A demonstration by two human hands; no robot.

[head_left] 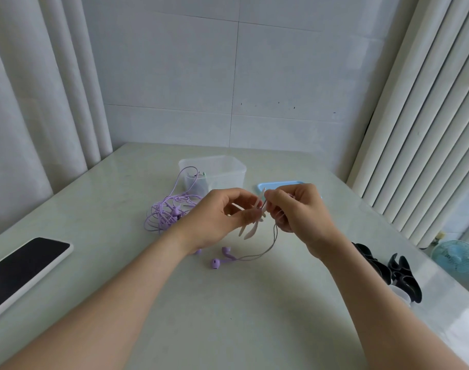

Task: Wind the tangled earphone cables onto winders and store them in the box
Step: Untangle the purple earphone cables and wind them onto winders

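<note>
1. Lower centre of the frame: bare table (228, 316) lets me pass freely.
2. Left of centre: cable tangle (162, 216) lies before the box (222, 166), one strand running into it.
3. Lower left: phone (22, 268). Right edge: black objects (404, 276) bar me.

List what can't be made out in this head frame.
- Head view: how the lilac earphone cable seats on the pale pink plastic winder; both the left hand and right hand grip over it.
- Head view: contents of the translucent plastic box; its frosted wall blurs them.
- Head view: flat light blue lid; mostly behind the right hand.
- Head view: black phone in a white case; cut by the left edge.
</note>
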